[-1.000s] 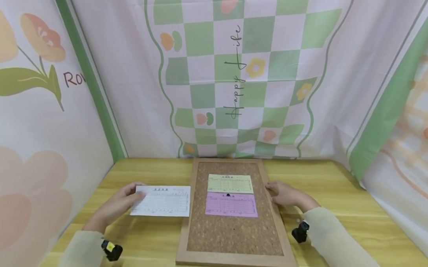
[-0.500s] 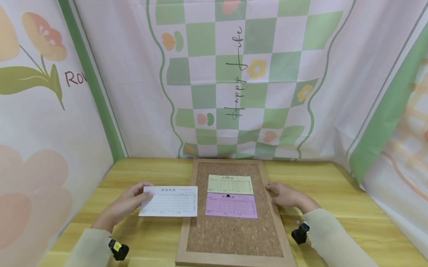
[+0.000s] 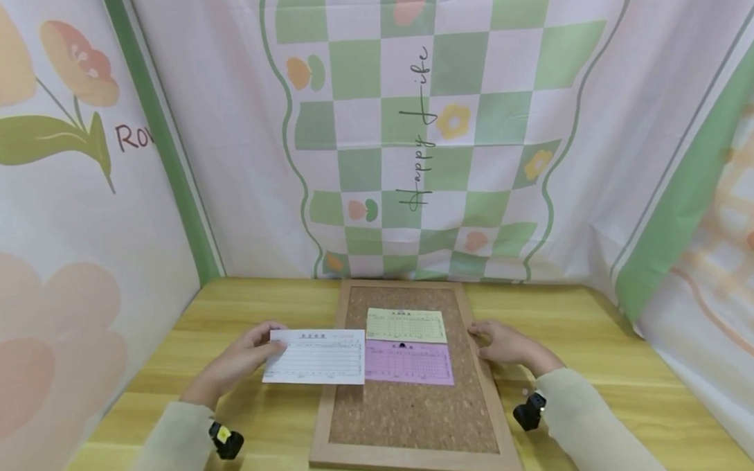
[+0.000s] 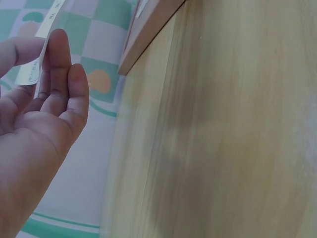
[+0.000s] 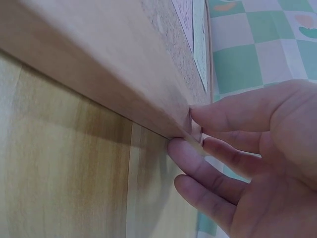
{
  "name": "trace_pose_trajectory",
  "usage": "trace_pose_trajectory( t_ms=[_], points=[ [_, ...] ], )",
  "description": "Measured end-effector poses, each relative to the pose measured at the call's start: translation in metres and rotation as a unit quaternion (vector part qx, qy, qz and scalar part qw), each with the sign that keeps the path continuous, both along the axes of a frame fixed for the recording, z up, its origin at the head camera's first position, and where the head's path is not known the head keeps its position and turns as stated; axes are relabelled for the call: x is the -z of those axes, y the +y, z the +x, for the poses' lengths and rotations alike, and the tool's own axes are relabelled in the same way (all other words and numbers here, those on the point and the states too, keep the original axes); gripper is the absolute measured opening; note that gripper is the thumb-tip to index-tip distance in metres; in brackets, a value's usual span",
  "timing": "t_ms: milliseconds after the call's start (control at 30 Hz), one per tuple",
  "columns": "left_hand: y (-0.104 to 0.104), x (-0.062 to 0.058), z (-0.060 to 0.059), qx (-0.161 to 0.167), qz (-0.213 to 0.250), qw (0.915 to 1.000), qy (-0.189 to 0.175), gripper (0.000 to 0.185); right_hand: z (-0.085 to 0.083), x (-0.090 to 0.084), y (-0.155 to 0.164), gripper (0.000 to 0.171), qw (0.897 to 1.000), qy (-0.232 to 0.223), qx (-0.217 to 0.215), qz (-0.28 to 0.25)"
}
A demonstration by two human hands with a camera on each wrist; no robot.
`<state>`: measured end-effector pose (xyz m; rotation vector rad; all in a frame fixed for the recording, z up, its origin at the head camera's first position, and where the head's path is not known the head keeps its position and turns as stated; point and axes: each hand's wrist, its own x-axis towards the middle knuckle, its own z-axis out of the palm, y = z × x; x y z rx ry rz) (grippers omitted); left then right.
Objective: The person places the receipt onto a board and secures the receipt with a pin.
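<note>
A white printed form slip (image 3: 315, 357) is pinched at its left edge between the thumb and fingers of my left hand (image 3: 243, 359). Its right end overlaps the left side of the framed cork board (image 3: 414, 418) and covers the left edge of a purple form slip (image 3: 409, 362). Above the purple slip, a yellow form slip (image 3: 405, 324) lies on the cork. A small black pin (image 3: 402, 345) shows where these two slips meet. My right hand (image 5: 262, 148) grips the board's right frame edge, thumb on the wood and fingers against its side; some fingertips are hidden.
The board lies on a yellow wood-grain table (image 3: 587, 367), its far end close to a checkered curtain (image 3: 408, 241). Printed curtains also hang at the left and right. Each wrist carries a small black camera.
My left hand has moved steadily to the right with the white form slip, which has come from the board's left edge to over the purple slip. The right hand stays in place.
</note>
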<state>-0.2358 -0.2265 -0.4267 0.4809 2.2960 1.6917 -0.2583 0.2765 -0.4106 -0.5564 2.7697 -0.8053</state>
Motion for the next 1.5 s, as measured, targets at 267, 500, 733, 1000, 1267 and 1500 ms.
trace_pose_trajectory(
  t_ms=[267,500,733,1000,1267,1500],
  points=[
    [0.007,0.002,-0.003,0.020,0.019,0.9996,-0.001,0.030,-0.003,0.002,0.002,0.054,1.000,-0.005,0.001,0.001],
    [0.015,0.005,-0.006,0.020,0.015,0.9997,0.000,0.026,-0.004,0.002,0.001,0.054,1.000,-0.008,-0.002,0.001],
    [0.023,0.005,-0.006,0.018,0.002,0.9998,-0.004,0.027,-0.002,0.002,0.000,0.051,1.000,-0.018,0.003,-0.026],
    [0.029,0.006,-0.008,0.028,0.000,0.9996,0.001,0.026,0.002,0.001,0.003,0.048,0.999,-0.015,0.038,-0.035],
    [0.037,0.006,-0.010,0.037,0.002,0.9993,0.006,0.026,0.002,-0.002,0.004,0.049,0.999,-0.013,0.046,-0.022],
    [0.044,0.004,-0.010,0.035,-0.012,0.9993,0.006,0.026,0.006,-0.005,0.002,0.048,0.999,-0.008,0.040,-0.027]
  ],
)
